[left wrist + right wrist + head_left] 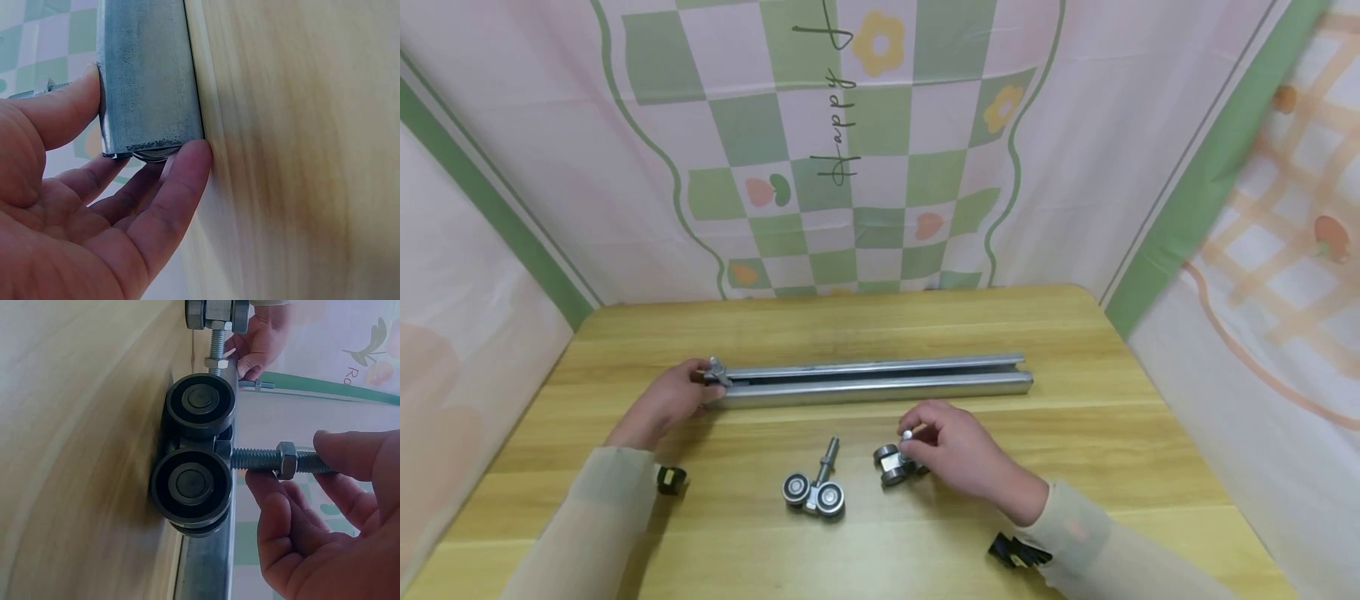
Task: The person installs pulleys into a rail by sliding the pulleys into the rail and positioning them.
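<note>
A slotted steel rail (880,390) lies across the table, slot upward. My left hand (673,398) grips its left end, thumb on one side and fingers around the end. A threaded bolt (718,371) stands out of the slot there, and a wheel edge (155,154) peeks from the rail's end in the left wrist view. In front of the rail, my right hand (962,450) pinches the upright bolt (256,459) of a roller trolley (891,465), its black-rimmed wheels at the tabletop. Another roller trolley (812,496) lies to its left, bolt pointing toward the rail.
The wooden table (737,558) ends at a patterned curtain (880,183) behind, with more curtains on both sides. Black wrist-worn pieces (1018,552) show by both sleeves.
</note>
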`<state>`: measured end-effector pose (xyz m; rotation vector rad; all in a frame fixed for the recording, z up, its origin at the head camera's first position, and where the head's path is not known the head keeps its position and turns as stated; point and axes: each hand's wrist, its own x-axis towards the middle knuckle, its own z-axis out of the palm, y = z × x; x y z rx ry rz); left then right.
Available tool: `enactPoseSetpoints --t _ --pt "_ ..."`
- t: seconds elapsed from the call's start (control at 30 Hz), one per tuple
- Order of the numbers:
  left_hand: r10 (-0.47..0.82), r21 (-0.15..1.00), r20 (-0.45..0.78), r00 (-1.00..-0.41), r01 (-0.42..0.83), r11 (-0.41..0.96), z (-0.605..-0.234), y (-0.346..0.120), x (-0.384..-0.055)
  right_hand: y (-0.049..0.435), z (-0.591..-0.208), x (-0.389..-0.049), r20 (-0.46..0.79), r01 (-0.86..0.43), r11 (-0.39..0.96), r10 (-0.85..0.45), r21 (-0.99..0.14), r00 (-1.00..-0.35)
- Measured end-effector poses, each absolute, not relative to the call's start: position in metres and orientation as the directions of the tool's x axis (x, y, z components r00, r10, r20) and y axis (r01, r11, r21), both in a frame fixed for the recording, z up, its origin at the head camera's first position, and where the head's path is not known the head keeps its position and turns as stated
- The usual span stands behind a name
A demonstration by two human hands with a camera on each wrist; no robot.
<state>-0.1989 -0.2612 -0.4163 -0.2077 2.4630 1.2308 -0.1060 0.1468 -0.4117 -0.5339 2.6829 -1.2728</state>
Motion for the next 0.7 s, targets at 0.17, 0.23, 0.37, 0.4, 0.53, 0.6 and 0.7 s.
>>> enactPoseSetpoints --t 0.17,0.23,0.37,0.4,0.53,0.6,0.7 --pt "0.040 0.743 -0.395 -0.918 -0.294 0.601 -0.4158 -0.2617 -0.1988 0.1471 -0.4139 -0.1057 0.032 -0.251 0.602 -0.350 -0.758 -0.936" --pt "0.040 0.746 -0.395 -0.918 -0.295 0.597 -0.4153 -0.2615 -0.1988 0.1474 -0.4144 -0.1055 0.033 -0.250 0.604 -0.347 -0.757 -0.937" --pt "0.034 0.744 -0.397 -0.917 -0.300 0.597 -0.4144 -0.2604 -0.1984 0.1475 -0.4142 -0.1055 0.038 -0.254 0.603 -0.346 -0.756 -0.937" --pt "0.033 0.743 -0.398 -0.917 -0.301 0.597 -0.4142 -0.2602 -0.1983 0.1476 -0.4139 -0.1053 0.039 -0.254 0.604 -0.346 -0.755 -0.937" --pt "0.027 0.739 -0.398 -0.917 -0.303 0.602 -0.4142 -0.2598 -0.1980 0.1486 -0.4131 -0.1048 0.032 -0.250 0.613 -0.343 -0.750 -0.939" --pt "0.026 0.737 -0.398 -0.917 -0.303 0.603 -0.4145 -0.2599 -0.1982 0.1497 -0.4124 -0.1045 0.027 -0.245 0.615 -0.341 -0.750 -0.940" --pt "0.025 0.735 -0.398 -0.917 -0.303 0.606 -0.4150 -0.2601 -0.1982 0.1524 -0.4109 -0.1045 0.023 -0.240 0.618 -0.339 -0.749 -0.941"
